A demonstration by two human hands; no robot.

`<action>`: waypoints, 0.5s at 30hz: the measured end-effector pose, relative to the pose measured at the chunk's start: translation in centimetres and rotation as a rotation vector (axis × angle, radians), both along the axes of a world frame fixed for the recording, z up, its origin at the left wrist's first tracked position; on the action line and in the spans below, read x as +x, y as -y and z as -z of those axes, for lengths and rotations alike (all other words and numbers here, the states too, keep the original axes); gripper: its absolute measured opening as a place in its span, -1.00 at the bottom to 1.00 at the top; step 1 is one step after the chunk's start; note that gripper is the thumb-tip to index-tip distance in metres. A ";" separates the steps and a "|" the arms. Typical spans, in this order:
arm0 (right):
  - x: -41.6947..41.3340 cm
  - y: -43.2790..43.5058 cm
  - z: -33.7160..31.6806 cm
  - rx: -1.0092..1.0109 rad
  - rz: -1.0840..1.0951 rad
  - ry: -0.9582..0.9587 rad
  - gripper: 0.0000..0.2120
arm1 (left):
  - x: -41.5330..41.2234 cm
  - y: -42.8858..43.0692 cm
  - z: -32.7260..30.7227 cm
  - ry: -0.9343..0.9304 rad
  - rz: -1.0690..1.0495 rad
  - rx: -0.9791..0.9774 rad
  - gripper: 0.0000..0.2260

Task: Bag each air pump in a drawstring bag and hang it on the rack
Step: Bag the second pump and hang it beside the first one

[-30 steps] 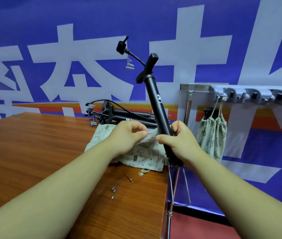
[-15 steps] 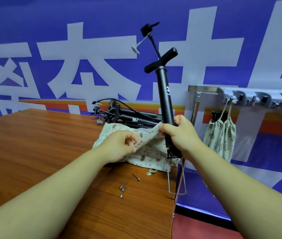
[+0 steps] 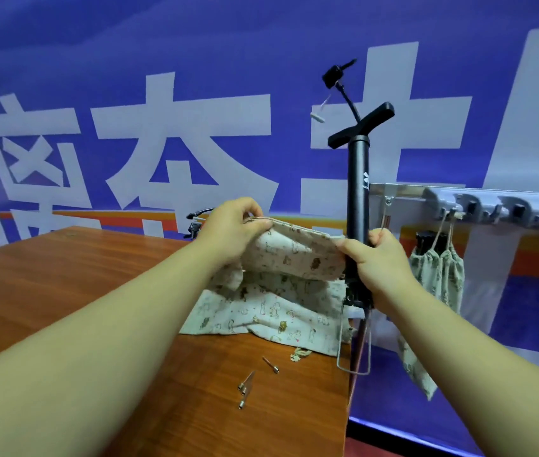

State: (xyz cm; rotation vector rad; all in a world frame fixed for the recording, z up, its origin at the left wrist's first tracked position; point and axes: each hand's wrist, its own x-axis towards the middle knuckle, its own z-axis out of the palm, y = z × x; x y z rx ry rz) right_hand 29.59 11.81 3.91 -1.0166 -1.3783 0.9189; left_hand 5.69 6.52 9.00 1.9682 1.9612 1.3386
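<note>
A black air pump (image 3: 358,196) stands nearly upright past the table's right edge, T-handle up, hose and nozzle above it, its wire foot loop hanging below. My right hand (image 3: 376,258) grips the pump's lower barrel and pinches one side of a printed cream drawstring bag (image 3: 294,255). My left hand (image 3: 231,227) pinches the bag's rim on the other side, lifted off the pile. More cream bags (image 3: 261,313) lie on the wooden table (image 3: 63,275). A grey hook rack (image 3: 492,209) on the right carries one filled bag (image 3: 442,275).
Several metal inflation needles (image 3: 245,385) lie near the table's front right corner. More black pumps (image 3: 195,222) lie at the table's far edge, mostly hidden behind my left hand. A blue banner wall with white characters stands behind everything. The rack's other hooks hold nothing.
My left hand has raised the bag's rim off the table and pulled it leftward, stretching the mouth. The pump has come closer to upright in my right hand.
</note>
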 end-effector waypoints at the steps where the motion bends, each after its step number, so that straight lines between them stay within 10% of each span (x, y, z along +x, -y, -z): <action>1: 0.6 -0.1 -0.3 -0.009 0.015 -0.023 -0.57 | 0.1 0.0 -0.8 -0.014 0.028 -0.024 -0.87; 15: 13.2 1.4 -4.0 0.134 0.296 0.008 -0.61 | 7.3 0.3 -4.8 -0.088 -0.041 0.023 -0.83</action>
